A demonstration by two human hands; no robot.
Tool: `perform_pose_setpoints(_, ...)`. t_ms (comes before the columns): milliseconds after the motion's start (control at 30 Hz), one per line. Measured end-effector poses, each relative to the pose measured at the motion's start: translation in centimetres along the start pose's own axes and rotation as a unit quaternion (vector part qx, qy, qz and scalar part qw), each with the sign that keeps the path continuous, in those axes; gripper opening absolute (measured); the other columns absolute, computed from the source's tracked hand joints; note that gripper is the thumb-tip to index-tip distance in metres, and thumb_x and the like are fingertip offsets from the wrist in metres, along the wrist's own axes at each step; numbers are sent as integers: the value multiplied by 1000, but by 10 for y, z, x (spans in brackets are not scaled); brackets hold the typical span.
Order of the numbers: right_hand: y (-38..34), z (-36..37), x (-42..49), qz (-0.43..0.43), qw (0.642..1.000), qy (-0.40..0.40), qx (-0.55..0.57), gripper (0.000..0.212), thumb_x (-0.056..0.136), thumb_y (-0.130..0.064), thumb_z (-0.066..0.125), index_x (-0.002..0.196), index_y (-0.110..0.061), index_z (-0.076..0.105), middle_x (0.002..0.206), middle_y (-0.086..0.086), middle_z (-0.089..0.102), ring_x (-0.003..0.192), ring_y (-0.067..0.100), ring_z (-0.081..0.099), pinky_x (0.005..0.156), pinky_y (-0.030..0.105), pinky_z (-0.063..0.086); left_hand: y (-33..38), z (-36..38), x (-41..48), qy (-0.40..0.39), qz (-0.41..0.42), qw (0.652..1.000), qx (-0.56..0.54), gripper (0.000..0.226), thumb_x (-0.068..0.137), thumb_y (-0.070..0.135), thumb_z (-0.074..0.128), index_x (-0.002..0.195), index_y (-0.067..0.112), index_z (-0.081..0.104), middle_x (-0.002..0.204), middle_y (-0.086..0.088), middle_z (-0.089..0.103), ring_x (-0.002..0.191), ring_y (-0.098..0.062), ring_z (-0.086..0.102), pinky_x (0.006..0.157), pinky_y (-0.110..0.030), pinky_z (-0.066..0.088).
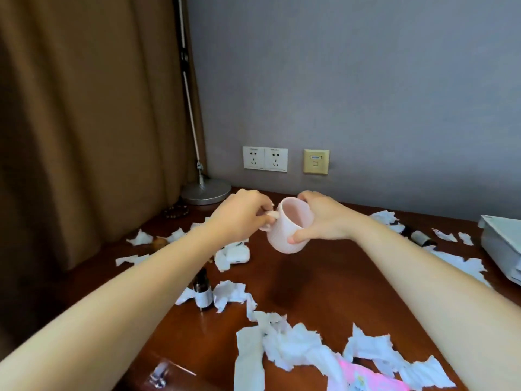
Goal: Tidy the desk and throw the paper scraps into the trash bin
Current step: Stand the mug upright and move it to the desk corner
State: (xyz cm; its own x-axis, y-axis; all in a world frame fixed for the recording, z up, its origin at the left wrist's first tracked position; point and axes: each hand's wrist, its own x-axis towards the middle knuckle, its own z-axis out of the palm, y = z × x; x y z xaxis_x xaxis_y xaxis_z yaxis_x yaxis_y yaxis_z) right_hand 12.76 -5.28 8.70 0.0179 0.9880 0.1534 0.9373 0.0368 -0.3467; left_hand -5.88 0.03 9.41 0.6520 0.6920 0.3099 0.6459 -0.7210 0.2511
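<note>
1. Desk (324, 277): dark red-brown wood, set against a grey wall. The trash bin is not in view.

2. Paper scraps (296, 345): torn white pieces lie flat across the desk. The largest heap is at the near edge, between the two forearms. Smaller groups lie under the left wrist, along the left edge and at the right rear. None is in a hand.

3. Mug (290, 230): pale pink, held clear above the desk at its rear centre, close to upright with a slight tilt, mouth up.

4. Left hand (242, 215): fingers curled, pinching the mug handle from the left.

5. Right hand (324, 221): wrapped round the mug body, thumb on the near wall, fingers over the far side.

6. Dropper bottle (202, 292): small, dark, upright among scraps beside the left forearm.

Governing relation: every scrap lies below the hands, and the main heap lies toward the person, well apart from both hands. Both hands are occupied by the mug. Judgement: the mug needs a resting place before either hand can gather scraps. The left hand is nearer the scraps under its wrist.
</note>
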Motion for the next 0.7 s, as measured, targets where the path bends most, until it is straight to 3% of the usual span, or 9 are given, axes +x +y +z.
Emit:
perform_pose_setpoints(100,-39,12,36,-37,999,3,27,84,57,-45,82,125,-16,42,116,-2,47,96,18,51,73,35,48,-38,-22,-12,29,-41,999,5,15,88,27,63,97,18,70,89,-1,69,83,-17,64,79,-43,55)
perform_pose_setpoints(167,-65,19,60,-66,997,3,27,88,58,-43,81,131,-16,38,125,2,45,107,21,52,83,38,51,-66,-34,-20,53,-80,995,-2,15,88,27,63,97,18,70,88,-1,69,83,-18,63,78,-43,55)
perform_pose_setpoints(233,-92,29,86,-86,996,4,13,92,61,-41,80,137,-15,34,133,4,41,120,24,46,96,42,45,-96,-43,-27,81,-119,990,-13,13,87,27,63,95,20,70,86,-1,69,83,-19,64,78,-42,54)
perform_pose_setpoints(367,-135,53,137,-112,994,-7,3,93,60,-40,80,137,-16,33,133,6,42,118,27,47,96,45,46,-150,-49,-33,121,-183,976,-5,7,87,26,63,90,26,69,86,2,69,84,-19,63,76,-41,54)
perform_pose_setpoints(567,-173,99,202,-130,991,-37,0,89,62,-36,82,135,-15,36,130,6,43,114,27,50,91,42,48,-218,-24,-37,177,-252,952,-5,21,94,21,54,112,24,64,102,0,68,94,-22,63,78,-39,54)
perform_pose_setpoints(700,-186,129,238,-142,988,-63,-21,88,64,-35,82,135,-13,36,130,8,42,115,30,50,90,40,46,-250,0,-42,190,-272,941,-62,39,95,15,51,134,18,52,126,-5,62,115,-24,58,95,-37,50)
